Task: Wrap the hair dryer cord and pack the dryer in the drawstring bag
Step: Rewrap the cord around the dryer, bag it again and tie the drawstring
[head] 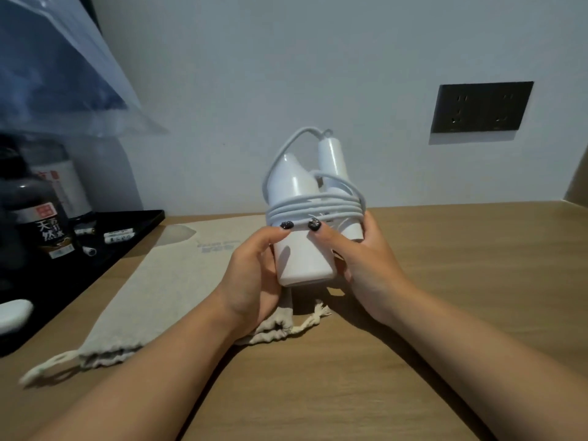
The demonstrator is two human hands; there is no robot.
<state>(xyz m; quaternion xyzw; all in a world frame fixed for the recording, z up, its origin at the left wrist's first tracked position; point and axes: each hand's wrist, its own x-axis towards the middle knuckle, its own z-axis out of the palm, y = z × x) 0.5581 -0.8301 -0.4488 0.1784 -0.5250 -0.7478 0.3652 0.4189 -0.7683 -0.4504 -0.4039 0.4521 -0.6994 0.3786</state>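
White folded plastic hair dryer (302, 249), white cord (315, 209) coiled round it, held above wooden worktop (445, 281) | left hand (251, 275) and right hand (366, 265) grip its sides | long axis points away, toward wall | beige drawstring cloth bag (165, 288) lies flat below-left, mouth nearest left hand.
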